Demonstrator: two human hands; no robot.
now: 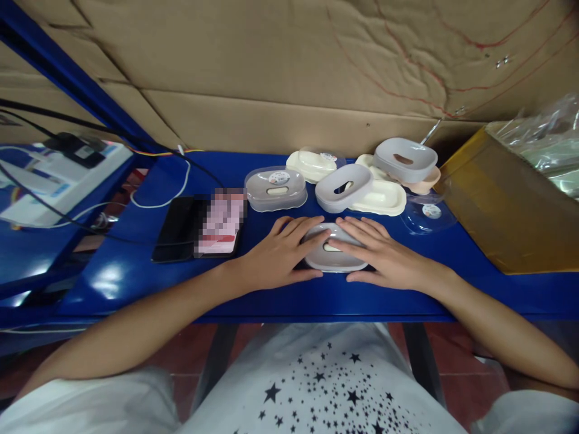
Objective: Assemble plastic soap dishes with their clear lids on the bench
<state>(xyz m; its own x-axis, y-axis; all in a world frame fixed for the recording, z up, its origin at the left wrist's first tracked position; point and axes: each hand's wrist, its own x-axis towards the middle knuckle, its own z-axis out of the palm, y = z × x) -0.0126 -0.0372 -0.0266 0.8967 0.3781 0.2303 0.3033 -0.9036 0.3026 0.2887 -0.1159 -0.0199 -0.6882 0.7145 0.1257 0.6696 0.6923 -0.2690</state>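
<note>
A grey oval soap dish (pixel 337 262) with a slot in its middle lies on the blue table in front of me, something cream showing through the slot. My left hand (pixel 289 253) grips its left side, thumb at the near edge and fingers across the top. From the right, my right hand (pixel 382 256) holds it the same way. Behind the hands sit a grey soap dish under a clear lid (pixel 277 190), a tilted grey dish (pixel 332 193), and a cream tray (pixel 384 199). Another grey dish (pixel 404 154) rests on a peach one (pixel 425 179).
Left of my hands lie a black phone (pixel 174 232) and a phone with a lit screen (pixel 221 226). A clear lid (pixel 427 217) lies near a cardboard box (pixel 493 211) at right. A power strip (pixel 63 190) with cables is far left. Cardboard (pixel 253 78) backs the table.
</note>
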